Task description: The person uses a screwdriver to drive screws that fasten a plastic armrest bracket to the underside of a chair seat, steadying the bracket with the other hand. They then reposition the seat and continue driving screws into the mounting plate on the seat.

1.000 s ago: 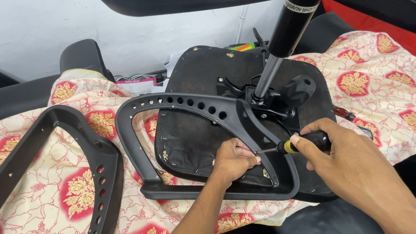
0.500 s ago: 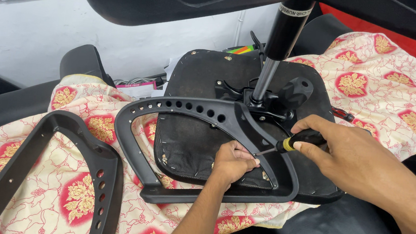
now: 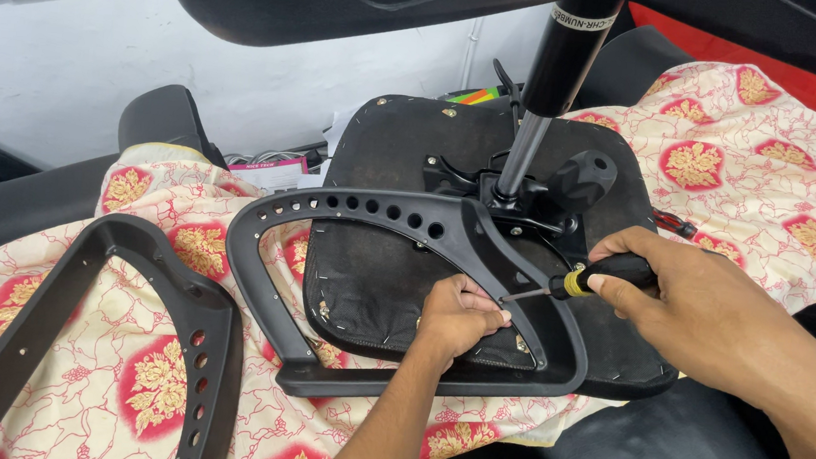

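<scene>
Head view shows the right hand [image 3: 706,305] clenched around a black-and-yellow screwdriver [image 3: 585,282], tip aimed at the black armrest frame [image 3: 409,220] lying over the upturned seat base [image 3: 394,278]. Left hand [image 3: 454,317] fingers pinch at that tip, on the frame's inner bar, atop the floral cloth [image 3: 120,372].

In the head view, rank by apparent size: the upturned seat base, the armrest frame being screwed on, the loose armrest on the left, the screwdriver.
1. Seat base
2. Armrest frame and loose armrest: look alike; the loose one is partly cut off, so unranked.
3. Screwdriver, held in the right hand.
</scene>
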